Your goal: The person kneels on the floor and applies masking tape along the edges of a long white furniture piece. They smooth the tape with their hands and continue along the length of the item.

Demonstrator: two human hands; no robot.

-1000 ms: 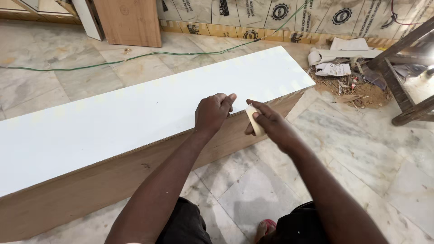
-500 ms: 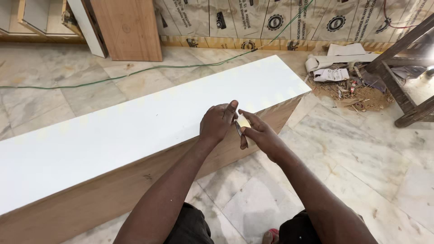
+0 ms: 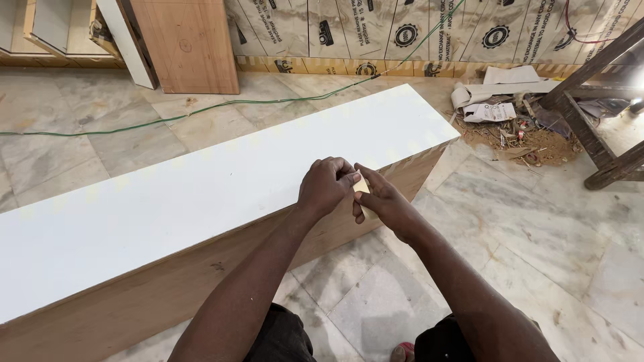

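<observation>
In the head view, the left hand (image 3: 327,186) and the right hand (image 3: 379,200) meet at the near edge of the long white board (image 3: 201,181), which lies on top of a low plywood box (image 3: 161,288) on the marble floor (image 3: 510,234), and both hands pinch one small pale yellow piece (image 3: 361,186) between their fingertips. What this piece is I cannot tell, because the fingers hide most of it, maybe a bit of sandpaper or tape. The white top looks already fixed and smooth along its length, so the work at this edge seems only at its beginning, while a green cable (image 3: 201,107) and a heap of scraps (image 3: 516,127) lie well apart behind.
</observation>
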